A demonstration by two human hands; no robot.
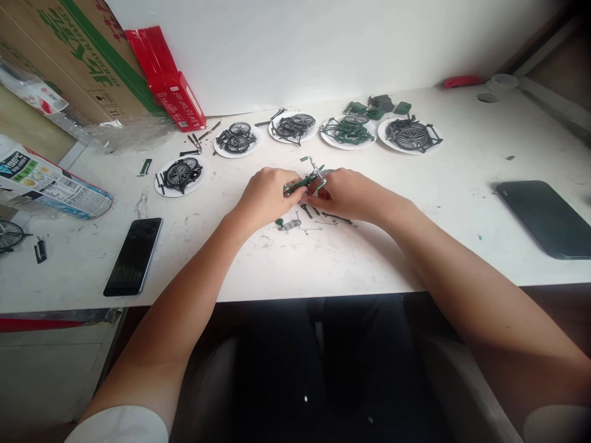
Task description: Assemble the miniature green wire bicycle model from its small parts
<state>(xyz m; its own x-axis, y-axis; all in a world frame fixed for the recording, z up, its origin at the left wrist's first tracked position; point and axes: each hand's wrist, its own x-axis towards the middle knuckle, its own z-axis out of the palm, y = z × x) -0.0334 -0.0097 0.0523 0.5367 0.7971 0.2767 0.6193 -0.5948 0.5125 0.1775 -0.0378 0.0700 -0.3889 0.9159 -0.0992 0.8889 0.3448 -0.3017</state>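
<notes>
Both hands meet over the middle of the table around a small green model bicycle (302,183). My left hand (269,195) is closed, its thumb and fingers pinching the green frame. On the other side my right hand (344,195) is closed round the end with the silver handlebar (314,167); a wheel edge shows partly behind its fingers. Just below the hands lie loose small parts: a silver rack-like piece (292,224), a green saddle-shaped piece (279,222), thin wires and green bars (339,218).
Several paper plates with model bicycle parts, such as the green set (348,130) and a dark set (412,135), line the back. A phone (133,257) lies left, a dark tray-like slab (549,218) right. A spray can (55,184), red box (180,101) and carton (87,61) stand left.
</notes>
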